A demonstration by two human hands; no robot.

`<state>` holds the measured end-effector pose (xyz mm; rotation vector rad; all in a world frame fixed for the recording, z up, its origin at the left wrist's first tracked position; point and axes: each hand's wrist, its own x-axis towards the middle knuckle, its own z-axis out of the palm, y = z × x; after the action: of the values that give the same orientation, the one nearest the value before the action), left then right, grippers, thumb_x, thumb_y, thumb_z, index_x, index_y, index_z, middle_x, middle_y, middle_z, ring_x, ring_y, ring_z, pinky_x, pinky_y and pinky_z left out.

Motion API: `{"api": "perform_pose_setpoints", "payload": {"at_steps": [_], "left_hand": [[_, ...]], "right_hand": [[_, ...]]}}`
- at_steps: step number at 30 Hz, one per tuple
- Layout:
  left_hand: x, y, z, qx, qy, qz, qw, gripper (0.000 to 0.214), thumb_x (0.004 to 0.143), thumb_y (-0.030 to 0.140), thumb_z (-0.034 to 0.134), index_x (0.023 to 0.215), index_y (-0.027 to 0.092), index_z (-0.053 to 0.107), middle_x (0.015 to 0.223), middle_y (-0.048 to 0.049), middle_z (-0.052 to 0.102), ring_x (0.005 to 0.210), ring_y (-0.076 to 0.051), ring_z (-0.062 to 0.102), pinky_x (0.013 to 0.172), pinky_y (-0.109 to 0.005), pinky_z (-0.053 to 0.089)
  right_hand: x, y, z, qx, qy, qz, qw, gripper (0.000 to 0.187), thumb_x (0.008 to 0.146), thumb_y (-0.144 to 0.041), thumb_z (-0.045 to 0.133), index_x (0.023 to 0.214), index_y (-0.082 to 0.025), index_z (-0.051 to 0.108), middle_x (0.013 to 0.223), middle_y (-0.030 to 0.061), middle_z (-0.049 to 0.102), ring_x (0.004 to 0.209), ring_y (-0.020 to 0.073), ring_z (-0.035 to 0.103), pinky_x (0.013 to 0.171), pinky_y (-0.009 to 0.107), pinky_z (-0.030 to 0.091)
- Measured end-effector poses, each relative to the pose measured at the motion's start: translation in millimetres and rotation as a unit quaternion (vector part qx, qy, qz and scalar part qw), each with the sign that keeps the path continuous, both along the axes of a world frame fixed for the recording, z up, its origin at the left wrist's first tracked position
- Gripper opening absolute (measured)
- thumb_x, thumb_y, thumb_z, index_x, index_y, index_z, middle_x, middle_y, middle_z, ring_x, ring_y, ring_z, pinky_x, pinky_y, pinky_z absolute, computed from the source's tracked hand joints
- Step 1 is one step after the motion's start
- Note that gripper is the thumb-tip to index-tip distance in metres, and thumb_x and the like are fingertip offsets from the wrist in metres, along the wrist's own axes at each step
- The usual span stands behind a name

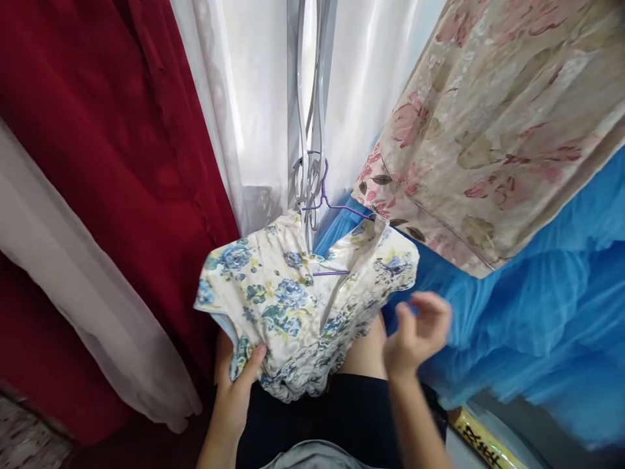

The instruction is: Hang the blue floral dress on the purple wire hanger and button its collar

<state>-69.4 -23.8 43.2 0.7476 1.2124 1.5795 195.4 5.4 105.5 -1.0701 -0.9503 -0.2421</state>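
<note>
We hold the floral garment (pixel 293 299) at its lower left edge with the left hand (pixel 234 384): the thumb lies over the front of the fabric and the fingers are tucked behind it, so the grasp is closed on the bunched hem. The body of the garment lies at 1 o'clock from this grasp. Its long axis runs from 12 o'clock, where the purple hanger (pixel 325 195) passes through the collar and hooks onto the metal grille (pixel 307 98), down to 6 o'clock, where the hem gathers above our dark clothing (pixel 317 417). The right hand (pixel 415 332) is clear of the cloth, just beside the garment's lower right edge, with the garment at 9 to 10 o'clock from it. This hand is blurred; its fingers are loosely curled and parted from the thumb, and we see nothing held in it. The left hand is therefore the one in contact, and the right hand is the nearer to the right sleeve and to the hanger's right shoulder. Around the work, the red curtain (pixel 97 163) hangs at 9 o'clock, the white curtain (pixel 234 98) at 11 o'clock, a beige flowered cloth (pixel 512 117) at 2 o'clock, and blue netting (pixel 537 312) at 3 to 4 o'clock.
</note>
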Motion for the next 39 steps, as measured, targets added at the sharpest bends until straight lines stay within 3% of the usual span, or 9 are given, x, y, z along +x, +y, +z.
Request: {"api": "perform_pose_setpoints", "payload": {"at_steps": [2, 5, 7, 16, 20, 22, 28, 34, 39], "left_hand": [[-9.0, -2.9, 0.5, -0.036, -0.030, 0.015, 0.999, 0.059, 0.063, 0.044, 0.093, 0.110, 0.015, 0.074, 0.107, -0.0117, 0.077, 0.120, -0.034, 0.066, 0.113, -0.051, 0.046], [-15.9, -7.4, 5.3, -0.052, -0.052, 0.040, 0.996, 0.058, 0.064, 0.041, 0.093, 0.113, 0.017, 0.073, 0.111, -0.0111, 0.076, 0.124, -0.033, 0.064, 0.114, -0.050, 0.045], [-15.1, -9.4, 8.6, -0.035, -0.061, 0.039, 0.997, 0.054, 0.067, 0.039, 0.092, 0.113, 0.018, 0.073, 0.113, -0.0105, 0.075, 0.123, -0.031, 0.065, 0.113, -0.048, 0.048], [4.9, -5.2, 4.2, 0.044, -0.013, 0.044, 0.998, 0.043, 0.078, 0.035, 0.084, 0.115, 0.019, 0.070, 0.115, -0.0105, 0.072, 0.120, -0.028, 0.066, 0.111, -0.043, 0.048], [7.7, -0.4, -0.6, 0.190, 0.093, 0.257, 0.943, 0.036, 0.081, 0.029, 0.080, 0.113, 0.020, 0.065, 0.115, -0.0057, 0.068, 0.114, -0.021, 0.064, 0.105, -0.036, 0.048], [14.0, 0.2, -4.5, 0.246, 0.173, 0.296, 0.906, 0.024, 0.085, 0.027, 0.075, 0.105, 0.019, 0.064, 0.110, -0.0045, 0.066, 0.106, -0.019, 0.063, 0.097, -0.032, 0.050], [63.3, 5.5, -30.6, 0.163, 0.351, -0.105, 0.916, 0.020, 0.092, 0.025, 0.064, 0.112, 0.020, 0.063, 0.107, -0.0080, 0.069, 0.102, -0.023, 0.066, 0.092, -0.034, 0.051], [84.1, 14.0, -36.3, 0.147, 0.323, -0.124, 0.927, 0.014, 0.097, 0.033, 0.058, 0.094, 0.020, 0.062, 0.088, -0.0047, 0.069, 0.083, -0.020, 0.067, 0.079, -0.030, 0.052], [76.2, 8.7, -25.0, 0.171, 0.380, -0.119, 0.901, 0.015, 0.097, 0.030, 0.057, 0.105, 0.021, 0.065, 0.096, -0.0076, 0.073, 0.091, -0.023, 0.069, 0.084, -0.032, 0.051]], "right_hand": [[-44.8, -7.8, -33.3, -0.102, 0.075, 0.175, 0.976, 0.013, 0.095, -0.033, 0.056, 0.089, -0.022, 0.057, 0.083, 0.0017, 0.053, 0.079, 0.0208, 0.054, 0.073, 0.034, 0.044], [-88.0, -8.3, -56.6, -0.310, 0.050, 0.454, 0.834, 0.044, 0.104, -0.046, 0.043, 0.070, -0.020, 0.053, 0.063, -0.0007, 0.051, 0.061, 0.0166, 0.051, 0.063, 0.030, 0.040], [-96.2, -6.3, -58.1, -0.343, 0.043, 0.516, 0.784, 0.052, 0.106, -0.051, 0.037, 0.071, -0.019, 0.057, 0.060, -0.0003, 0.053, 0.060, 0.0164, 0.052, 0.064, 0.030, 0.039], [-75.2, -12.2, -49.5, -0.342, 0.108, 0.556, 0.750, 0.036, 0.100, -0.046, 0.055, 0.081, -0.017, 0.066, 0.056, -0.0038, 0.051, 0.054, 0.0122, 0.043, 0.056, 0.025, 0.033], [-64.8, -13.4, -53.8, -0.351, 0.161, 0.518, 0.763, 0.036, 0.095, -0.044, 0.058, 0.072, -0.016, 0.065, 0.049, -0.0048, 0.048, 0.048, 0.0107, 0.041, 0.053, 0.025, 0.032], [-60.8, -14.0, -55.7, -0.361, 0.177, 0.508, 0.762, 0.037, 0.093, -0.045, 0.059, 0.070, -0.016, 0.066, 0.046, -0.0048, 0.047, 0.045, 0.0102, 0.041, 0.051, 0.024, 0.031], [-55.8, -20.9, -54.7, -0.379, 0.168, 0.540, 0.733, 0.038, 0.092, -0.045, 0.061, 0.073, -0.015, 0.070, 0.043, -0.0046, 0.050, 0.040, 0.0085, 0.038, 0.045, 0.022, 0.029], [-54.3, -25.5, -46.2, -0.361, 0.226, 0.574, 0.699, 0.039, 0.092, -0.049, 0.062, 0.078, -0.014, 0.072, 0.042, -0.0054, 0.050, 0.038, 0.0078, 0.035, 0.044, 0.023, 0.024], [-59.2, -21.2, -30.5, -0.325, 0.261, 0.558, 0.717, 0.039, 0.090, -0.049, 0.065, 0.074, -0.014, 0.070, 0.040, -0.0064, 0.047, 0.038, 0.0067, 0.032, 0.044, 0.022, 0.024]]}}
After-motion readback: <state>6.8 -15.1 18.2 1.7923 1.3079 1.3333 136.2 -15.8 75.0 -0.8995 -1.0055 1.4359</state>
